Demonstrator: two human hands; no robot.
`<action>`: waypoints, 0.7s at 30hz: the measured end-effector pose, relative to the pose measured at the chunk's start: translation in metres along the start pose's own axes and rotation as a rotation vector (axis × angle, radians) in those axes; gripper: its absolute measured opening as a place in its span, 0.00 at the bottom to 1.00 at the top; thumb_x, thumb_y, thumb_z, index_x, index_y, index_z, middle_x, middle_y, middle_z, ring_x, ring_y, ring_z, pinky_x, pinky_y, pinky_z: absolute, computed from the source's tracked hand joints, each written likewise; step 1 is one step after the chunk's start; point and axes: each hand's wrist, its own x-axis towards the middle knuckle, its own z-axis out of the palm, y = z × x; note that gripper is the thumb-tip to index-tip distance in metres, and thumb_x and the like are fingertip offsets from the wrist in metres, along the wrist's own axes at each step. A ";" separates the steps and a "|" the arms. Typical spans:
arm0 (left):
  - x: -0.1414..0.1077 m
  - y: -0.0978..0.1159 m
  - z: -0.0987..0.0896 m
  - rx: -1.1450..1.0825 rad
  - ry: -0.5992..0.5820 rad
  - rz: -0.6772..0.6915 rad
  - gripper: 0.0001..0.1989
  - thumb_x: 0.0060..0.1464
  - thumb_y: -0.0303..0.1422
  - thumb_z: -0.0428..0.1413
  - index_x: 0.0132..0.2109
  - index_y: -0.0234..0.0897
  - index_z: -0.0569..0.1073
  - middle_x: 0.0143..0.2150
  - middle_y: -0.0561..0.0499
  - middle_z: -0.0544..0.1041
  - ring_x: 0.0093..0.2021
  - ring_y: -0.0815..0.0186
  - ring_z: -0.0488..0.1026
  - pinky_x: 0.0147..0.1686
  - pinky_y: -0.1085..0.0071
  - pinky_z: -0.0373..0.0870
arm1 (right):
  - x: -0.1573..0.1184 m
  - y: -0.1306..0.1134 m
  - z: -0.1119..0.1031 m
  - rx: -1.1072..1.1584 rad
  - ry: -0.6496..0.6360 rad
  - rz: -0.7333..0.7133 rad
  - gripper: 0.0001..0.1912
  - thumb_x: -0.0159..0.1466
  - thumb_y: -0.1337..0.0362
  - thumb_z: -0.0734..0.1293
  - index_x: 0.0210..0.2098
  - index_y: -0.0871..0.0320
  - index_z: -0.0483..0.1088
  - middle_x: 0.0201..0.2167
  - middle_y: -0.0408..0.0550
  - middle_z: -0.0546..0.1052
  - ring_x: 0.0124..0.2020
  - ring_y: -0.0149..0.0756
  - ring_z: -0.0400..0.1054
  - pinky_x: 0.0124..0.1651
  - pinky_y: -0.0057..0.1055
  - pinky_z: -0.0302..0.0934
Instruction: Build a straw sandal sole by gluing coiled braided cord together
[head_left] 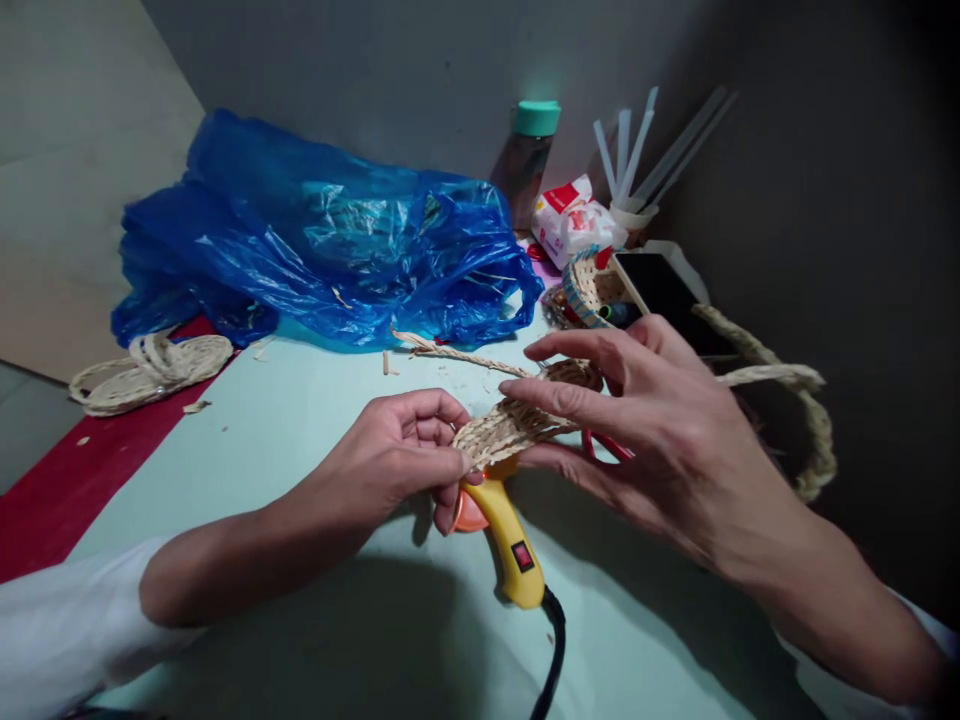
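My left hand (420,440) pinches the near left end of a woven piece of braided straw (510,430), held above the table. My right hand (637,410) curves over its other end, the index finger lying across the straw and the thumb at its lower edge. A twisted straw strand (472,357) runs out from the piece to the left. Just below lies a yellow glue gun (510,545) with an orange trigger, a red switch and a black cord; its front is hidden behind the straw. A red loop handle (611,447) shows partly under my right hand.
A blue plastic bag (322,240) spreads along the back. A coil of straw braid (161,370) lies at left. Behind my right hand are a bottle (529,165), a tissue pack (574,220), glue sticks (626,150), a small basket (592,285), a phone (667,295) and thick braid (814,420).
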 end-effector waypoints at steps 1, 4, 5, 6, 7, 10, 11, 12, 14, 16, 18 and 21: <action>0.000 0.000 0.000 0.005 -0.011 0.001 0.09 0.46 0.28 0.61 0.35 0.36 0.70 0.25 0.51 0.78 0.17 0.70 0.70 0.22 0.73 0.65 | 0.000 0.001 0.000 0.006 -0.006 -0.006 0.15 0.68 0.52 0.67 0.51 0.52 0.74 0.51 0.49 0.72 0.39 0.40 0.60 0.40 0.40 0.60; -0.001 -0.001 -0.002 0.032 -0.044 0.019 0.07 0.48 0.29 0.61 0.35 0.36 0.70 0.23 0.52 0.77 0.17 0.71 0.70 0.23 0.73 0.66 | 0.000 0.003 0.001 0.042 -0.017 -0.008 0.14 0.68 0.53 0.68 0.49 0.52 0.74 0.46 0.47 0.74 0.36 0.38 0.59 0.37 0.37 0.59; -0.001 -0.001 -0.003 0.047 -0.053 0.028 0.06 0.51 0.31 0.61 0.35 0.36 0.70 0.22 0.53 0.76 0.18 0.70 0.70 0.23 0.73 0.67 | 0.000 0.003 0.001 0.052 -0.009 -0.008 0.13 0.68 0.54 0.68 0.48 0.53 0.74 0.45 0.47 0.74 0.36 0.38 0.59 0.37 0.37 0.59; -0.001 -0.001 -0.004 0.061 -0.059 0.042 0.06 0.54 0.32 0.59 0.36 0.36 0.70 0.22 0.53 0.75 0.18 0.69 0.70 0.22 0.73 0.67 | 0.000 0.004 0.001 0.060 -0.001 -0.005 0.13 0.68 0.55 0.69 0.48 0.53 0.74 0.44 0.48 0.74 0.36 0.38 0.59 0.37 0.37 0.59; -0.001 -0.001 -0.006 0.076 -0.060 0.062 0.06 0.56 0.34 0.58 0.38 0.36 0.70 0.22 0.52 0.75 0.18 0.68 0.71 0.22 0.73 0.67 | 0.000 0.004 0.001 0.065 0.011 0.002 0.12 0.68 0.55 0.69 0.48 0.54 0.74 0.44 0.48 0.74 0.37 0.37 0.60 0.37 0.36 0.59; -0.001 0.004 -0.010 0.137 -0.032 0.140 0.10 0.62 0.39 0.53 0.44 0.36 0.71 0.24 0.52 0.75 0.18 0.69 0.70 0.20 0.73 0.66 | 0.000 0.003 0.001 0.073 0.046 0.034 0.13 0.67 0.57 0.70 0.48 0.56 0.74 0.43 0.50 0.73 0.38 0.38 0.62 0.37 0.35 0.60; -0.002 0.006 -0.010 0.153 -0.026 0.157 0.11 0.63 0.39 0.53 0.46 0.36 0.71 0.24 0.53 0.75 0.18 0.70 0.69 0.20 0.74 0.65 | 0.000 0.003 0.000 0.074 0.052 0.049 0.14 0.66 0.58 0.71 0.49 0.57 0.74 0.43 0.51 0.73 0.38 0.38 0.62 0.37 0.35 0.60; -0.002 0.008 -0.011 0.163 -0.021 0.169 0.12 0.62 0.39 0.54 0.47 0.36 0.71 0.24 0.54 0.74 0.18 0.71 0.68 0.20 0.75 0.65 | 0.000 0.002 0.000 0.074 0.056 0.062 0.15 0.66 0.59 0.71 0.49 0.58 0.74 0.43 0.52 0.73 0.38 0.38 0.63 0.37 0.35 0.60; -0.002 0.011 -0.010 0.159 0.006 0.188 0.13 0.59 0.37 0.58 0.49 0.36 0.71 0.26 0.56 0.73 0.18 0.74 0.67 0.19 0.77 0.65 | 0.000 0.001 -0.001 0.071 0.066 0.079 0.15 0.66 0.61 0.71 0.50 0.60 0.73 0.43 0.53 0.72 0.39 0.39 0.63 0.38 0.36 0.60; -0.002 0.013 -0.007 0.135 0.061 0.215 0.16 0.54 0.33 0.62 0.49 0.37 0.72 0.32 0.55 0.73 0.18 0.76 0.66 0.18 0.78 0.65 | 0.000 0.000 -0.001 0.062 0.092 0.081 0.16 0.66 0.62 0.71 0.51 0.61 0.73 0.42 0.54 0.72 0.39 0.40 0.63 0.38 0.36 0.61; 0.000 0.012 -0.005 0.119 0.115 0.249 0.19 0.49 0.28 0.64 0.49 0.37 0.72 0.36 0.54 0.73 0.20 0.78 0.65 0.19 0.80 0.66 | 0.000 -0.001 0.000 0.069 0.130 0.088 0.16 0.65 0.62 0.71 0.51 0.61 0.73 0.42 0.54 0.72 0.39 0.40 0.64 0.38 0.36 0.61; 0.002 0.011 -0.004 0.112 0.148 0.305 0.20 0.46 0.24 0.65 0.48 0.37 0.75 0.38 0.54 0.74 0.29 0.75 0.70 0.27 0.82 0.70 | -0.001 -0.003 0.002 0.134 0.162 0.129 0.14 0.65 0.64 0.71 0.50 0.60 0.72 0.43 0.53 0.72 0.40 0.39 0.65 0.38 0.34 0.63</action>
